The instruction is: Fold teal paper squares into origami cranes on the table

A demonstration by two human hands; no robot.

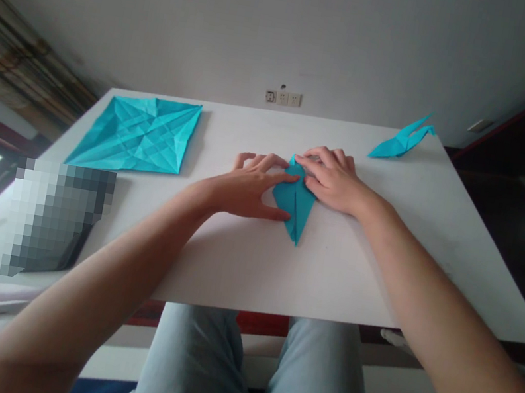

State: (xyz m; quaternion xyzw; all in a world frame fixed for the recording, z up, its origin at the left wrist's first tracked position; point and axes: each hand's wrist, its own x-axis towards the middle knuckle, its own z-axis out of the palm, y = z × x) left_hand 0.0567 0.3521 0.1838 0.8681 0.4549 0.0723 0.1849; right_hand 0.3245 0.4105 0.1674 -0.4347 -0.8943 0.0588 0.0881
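Note:
A blue-green folded paper (299,202), kite-shaped with a slit down its lower middle, lies on the white table in front of me. My left hand (248,187) holds it down from the left, thumb on the lower part and index finger higher up, spread apart. From the right, my right hand (331,178) grips its upper end with bent fingers, the index fingertip at the top point and the thumb on the right edge. Parts of the paper's upper left are covered by my left fingers.
A creased blue-green paper sheet (145,133) lies at the back left of the white table (355,272). A folded paper crane (402,141) stands at the back right. Near the left edge is a dark pixelated object (60,220). Wall sockets (282,98) show behind the table.

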